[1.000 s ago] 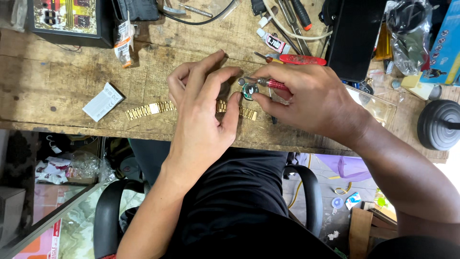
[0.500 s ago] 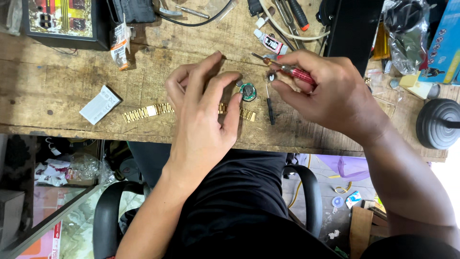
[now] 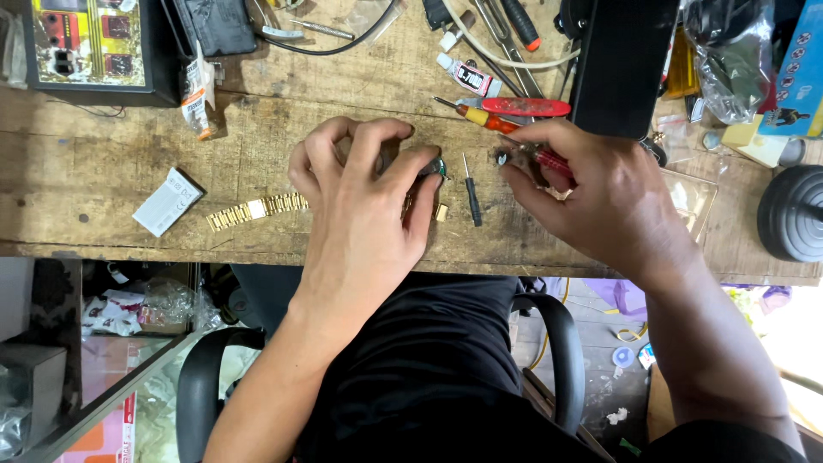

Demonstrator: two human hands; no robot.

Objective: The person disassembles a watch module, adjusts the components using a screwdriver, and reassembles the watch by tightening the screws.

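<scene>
Two hands work at the bench: left hand (image 3: pixel 360 201) and right hand (image 3: pixel 600 193). One gold watch (image 3: pixel 257 208) lies there. Three screwdrivers show: a small black one (image 3: pixel 471 195), a red one (image 3: pixel 514 107) and a red-handled one (image 3: pixel 549 160).

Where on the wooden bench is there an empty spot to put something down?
The bare wood of the bench at the left, between the white card and the black box above, is open. The strip below the black box toward the left hand too. The top right, around the red screwdrivers and right hand, is crowded.

Glue tube (image 3: pixel 467 77) — black round stand (image 3: pixel 793 214) — white card (image 3: pixel 169 201).
</scene>
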